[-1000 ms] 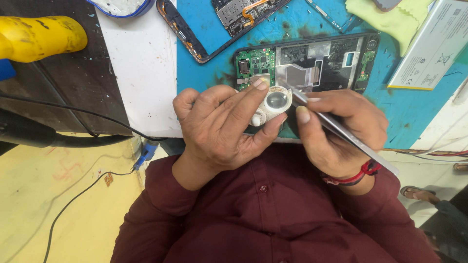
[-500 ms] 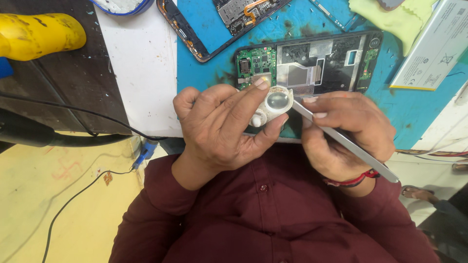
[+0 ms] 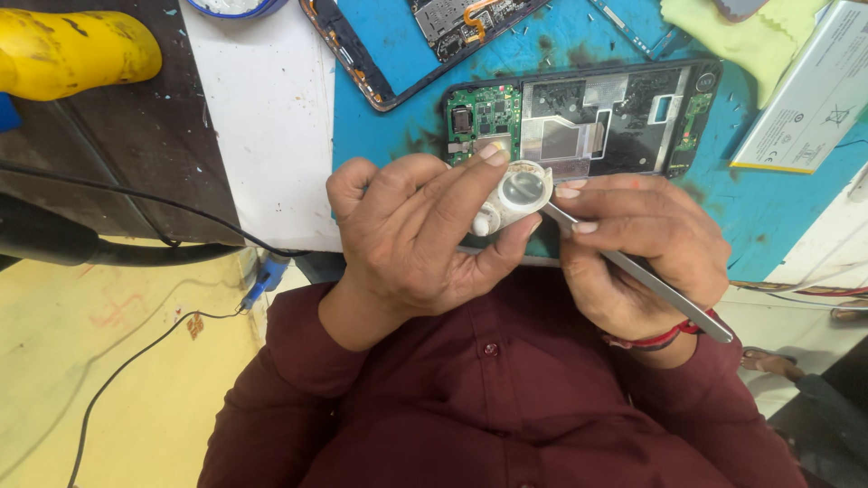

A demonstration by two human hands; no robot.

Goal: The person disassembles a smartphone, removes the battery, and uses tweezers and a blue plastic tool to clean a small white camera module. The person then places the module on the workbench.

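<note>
**Tweezers dip toward the paste pot**

Since 1.0 s ago the tweezers (image 3: pixel 633 276) have swung lower, their tip now touching the rim of the small white pot (image 3: pixel 513 196). The left hand (image 3: pixel 411 235) clamps that pot between thumb and 2 fingers, above the near edge of the blue mat (image 3: pixel 768 208). The right hand (image 3: pixel 637 253) pinches the tweezers shut in its fingers. Just behind lies an opened phone (image 3: pixel 588 117) with its green circuit board (image 3: pixel 482 116) exposed. A second phone frame (image 3: pixel 362 54), a yellow cloth (image 3: pixel 741 32) and a flat white battery (image 3: pixel 809 99) sit farther back.
</note>
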